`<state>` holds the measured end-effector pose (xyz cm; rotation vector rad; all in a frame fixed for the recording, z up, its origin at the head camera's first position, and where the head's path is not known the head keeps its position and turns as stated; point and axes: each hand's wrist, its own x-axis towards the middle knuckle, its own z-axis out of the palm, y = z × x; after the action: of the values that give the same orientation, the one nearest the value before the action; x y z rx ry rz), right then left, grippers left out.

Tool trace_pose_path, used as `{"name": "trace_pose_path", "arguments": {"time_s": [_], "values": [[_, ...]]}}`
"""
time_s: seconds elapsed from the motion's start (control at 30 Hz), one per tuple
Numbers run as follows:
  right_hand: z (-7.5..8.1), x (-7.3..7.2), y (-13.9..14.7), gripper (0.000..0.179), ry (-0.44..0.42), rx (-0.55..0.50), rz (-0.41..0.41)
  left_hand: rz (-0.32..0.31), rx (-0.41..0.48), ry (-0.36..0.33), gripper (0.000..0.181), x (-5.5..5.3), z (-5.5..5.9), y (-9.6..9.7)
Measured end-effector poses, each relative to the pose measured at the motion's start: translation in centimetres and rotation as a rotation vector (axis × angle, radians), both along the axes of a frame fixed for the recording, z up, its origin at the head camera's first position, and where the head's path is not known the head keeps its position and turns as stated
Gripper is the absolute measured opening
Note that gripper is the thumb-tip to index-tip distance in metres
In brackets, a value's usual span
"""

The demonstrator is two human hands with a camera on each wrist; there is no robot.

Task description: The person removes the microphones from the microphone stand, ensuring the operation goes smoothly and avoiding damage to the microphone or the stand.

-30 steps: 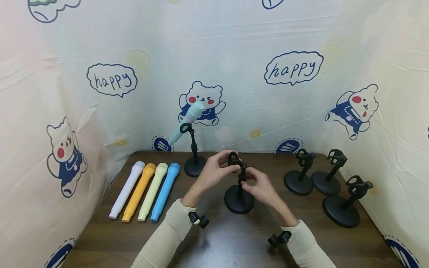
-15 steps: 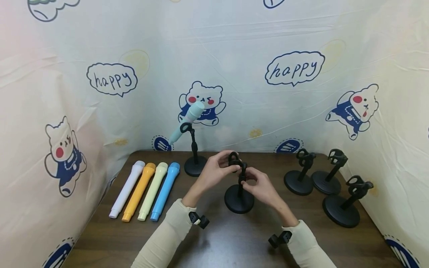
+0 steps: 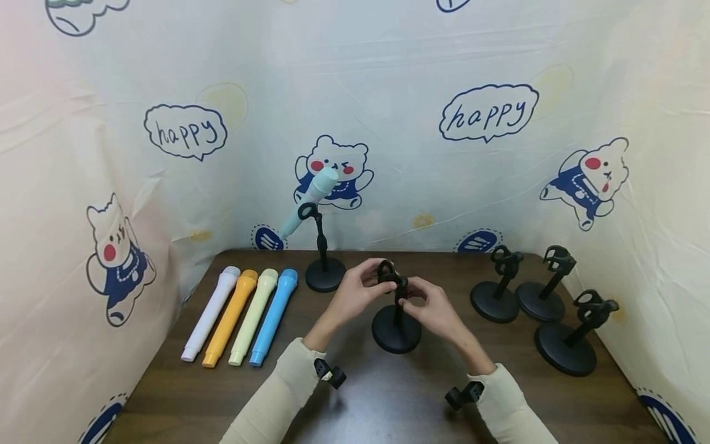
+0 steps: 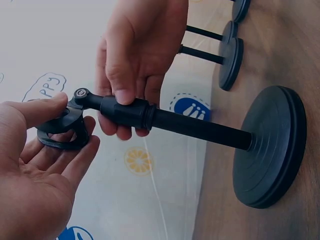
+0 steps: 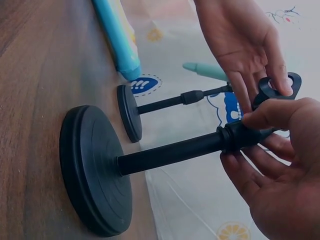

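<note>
A black desktop microphone stand (image 3: 396,338) stands upright on its round base at mid-table. My left hand (image 3: 356,291) pinches the ring-shaped clip (image 4: 75,135) at its top between thumb and fingers. Just below, my right hand (image 3: 434,309) holds the thick collar (image 4: 127,112) of the pole, thumb on one side and fingers on the other. The clip holds no microphone. Behind and to the left, a light teal microphone (image 3: 322,185) leans slantwise in the clip of a second stand (image 3: 325,274).
White, orange, pale yellow and blue microphones (image 3: 274,317) lie side by side at the left of the wooden table (image 3: 366,407). Three more black stands (image 3: 566,350) are grouped at the right, their clips bare. A printed cloth (image 3: 388,123) surrounds the back and sides.
My left hand and the clip have come down slightly, so the clip sits closer to my right hand. The right hand and the base have stayed nearly still.
</note>
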<state>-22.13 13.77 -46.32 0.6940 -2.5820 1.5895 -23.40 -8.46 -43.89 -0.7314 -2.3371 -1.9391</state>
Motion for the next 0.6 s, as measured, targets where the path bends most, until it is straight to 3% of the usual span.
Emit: {"name": "trace_pose_path", "arguments": {"time_s": [0.2,0.47,0.6], "values": [[-0.1,0.1,0.2,0.035,0.024,-0.026,0.020,0.005,-0.004,-0.002,0.042,0.1,-0.1,0.1],[-0.8,0.3,-0.6,0.030,0.075,0.038,-0.166,0.023,-0.028,-0.010,0.045,0.5,0.0,0.3],[-1.0,0.5,-1.1,0.033,0.061,0.052,-0.218,0.027,-0.026,-0.013,0.045,0.5,-0.2,0.3]]}}
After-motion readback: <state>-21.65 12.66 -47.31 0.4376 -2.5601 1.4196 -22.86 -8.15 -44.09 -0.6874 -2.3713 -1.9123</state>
